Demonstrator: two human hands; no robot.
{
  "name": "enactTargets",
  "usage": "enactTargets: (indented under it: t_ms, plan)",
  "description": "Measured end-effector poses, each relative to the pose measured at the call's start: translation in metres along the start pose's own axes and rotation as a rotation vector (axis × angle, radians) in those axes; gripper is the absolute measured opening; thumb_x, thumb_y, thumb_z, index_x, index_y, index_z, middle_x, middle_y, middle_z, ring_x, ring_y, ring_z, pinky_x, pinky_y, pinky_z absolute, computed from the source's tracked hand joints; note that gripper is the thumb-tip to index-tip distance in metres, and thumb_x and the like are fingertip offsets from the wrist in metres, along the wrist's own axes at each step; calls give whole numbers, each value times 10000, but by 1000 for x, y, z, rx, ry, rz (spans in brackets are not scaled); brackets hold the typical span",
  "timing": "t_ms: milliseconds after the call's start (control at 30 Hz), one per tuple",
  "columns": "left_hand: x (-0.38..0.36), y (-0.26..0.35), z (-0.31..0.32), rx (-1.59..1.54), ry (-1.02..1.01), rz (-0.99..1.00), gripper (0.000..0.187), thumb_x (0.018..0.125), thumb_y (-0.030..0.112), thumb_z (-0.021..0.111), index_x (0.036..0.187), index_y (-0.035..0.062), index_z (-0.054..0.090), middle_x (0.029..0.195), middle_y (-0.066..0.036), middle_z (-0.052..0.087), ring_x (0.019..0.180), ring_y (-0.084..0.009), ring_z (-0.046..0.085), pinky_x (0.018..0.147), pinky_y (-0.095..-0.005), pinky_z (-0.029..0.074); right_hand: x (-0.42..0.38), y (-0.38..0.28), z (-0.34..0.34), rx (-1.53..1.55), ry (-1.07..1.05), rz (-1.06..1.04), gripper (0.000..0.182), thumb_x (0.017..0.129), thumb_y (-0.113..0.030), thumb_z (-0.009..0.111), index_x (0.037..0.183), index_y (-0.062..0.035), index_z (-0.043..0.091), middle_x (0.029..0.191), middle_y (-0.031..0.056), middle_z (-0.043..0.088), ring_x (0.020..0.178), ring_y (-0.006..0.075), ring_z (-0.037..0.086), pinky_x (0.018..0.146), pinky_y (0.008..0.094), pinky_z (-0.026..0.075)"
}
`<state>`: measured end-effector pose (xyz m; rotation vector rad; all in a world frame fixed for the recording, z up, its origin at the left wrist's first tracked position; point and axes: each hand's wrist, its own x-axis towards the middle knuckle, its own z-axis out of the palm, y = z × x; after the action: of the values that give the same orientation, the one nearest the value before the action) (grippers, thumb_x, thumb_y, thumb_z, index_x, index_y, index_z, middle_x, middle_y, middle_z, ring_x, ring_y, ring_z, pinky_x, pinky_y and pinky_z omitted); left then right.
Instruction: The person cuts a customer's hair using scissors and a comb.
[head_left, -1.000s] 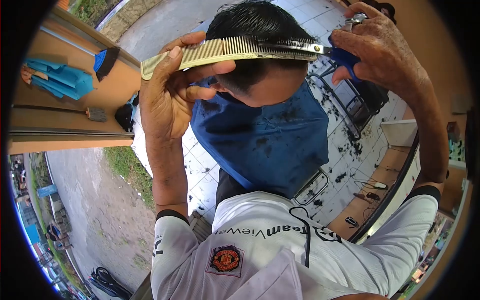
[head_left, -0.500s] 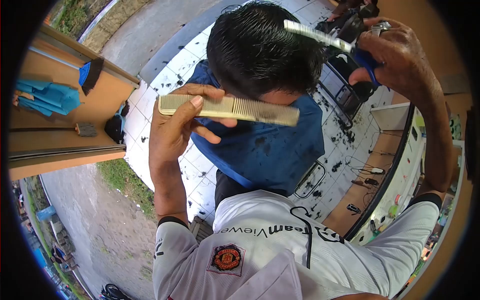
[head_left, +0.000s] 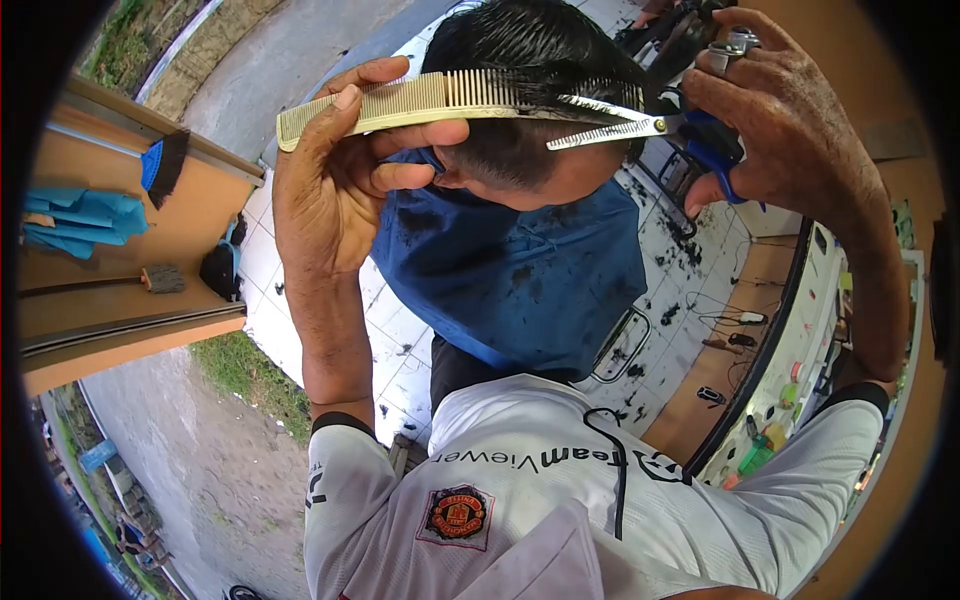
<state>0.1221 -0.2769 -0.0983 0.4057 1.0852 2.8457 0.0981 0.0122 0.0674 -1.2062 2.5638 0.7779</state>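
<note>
My left hand grips one end of a cream comb between thumb and fingers. The comb's other end runs into the dark hair of a seated person, its teeth pointing up. In my right hand are thinning scissors with blue handles, thumb through the lower loop. Their toothed blades are spread apart just beside the comb and the hair. Rings show on my right fingers. A blue cape speckled with hair clippings covers the seated person.
Hair clippings lie on the white tiled floor. A counter with several small items and cords runs along the right. A brush and a teal cloth hang at the left. A metal chair frame stands beside the cape.
My left hand has raised the comb from below the hair into it. My right hand has brought the scissors down to the comb, and their blades have spread. The person's head appears higher in view.
</note>
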Motion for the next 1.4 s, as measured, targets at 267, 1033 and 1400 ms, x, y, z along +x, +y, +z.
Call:
enactTargets:
  t_ms: [267, 1033, 1400]
  plan:
    - [-8, 14, 5, 30, 109, 157, 432, 1033, 169, 432, 1283, -183, 415, 1111, -414, 569, 904, -459, 696, 618, -347, 669, -12, -4, 27, 126, 426, 195, 643, 499, -435, 875, 971, -49, 671, 769, 102, 689, 804, 270, 678, 957, 432, 452]
    - [-22, 17, 18, 400, 4, 67, 374, 996, 193, 477, 1151, -143, 537, 1067, -343, 626, 750, -391, 724, 514, -304, 643, 9, 48, 44, 354, 425, 297, 740, 434, -474, 904, 1021, -79, 684, 847, 80, 710, 939, 289, 668, 965, 437, 450]
    - [8, 19, 44, 276, 153, 69, 372, 1030, 150, 424, 1237, -157, 456, 1186, -361, 560, 905, -444, 694, 492, -304, 649, 11, 49, 86, 240, 477, -38, 824, 387, -510, 884, 1049, -72, 663, 845, 106, 700, 905, 258, 685, 1168, 461, 333]
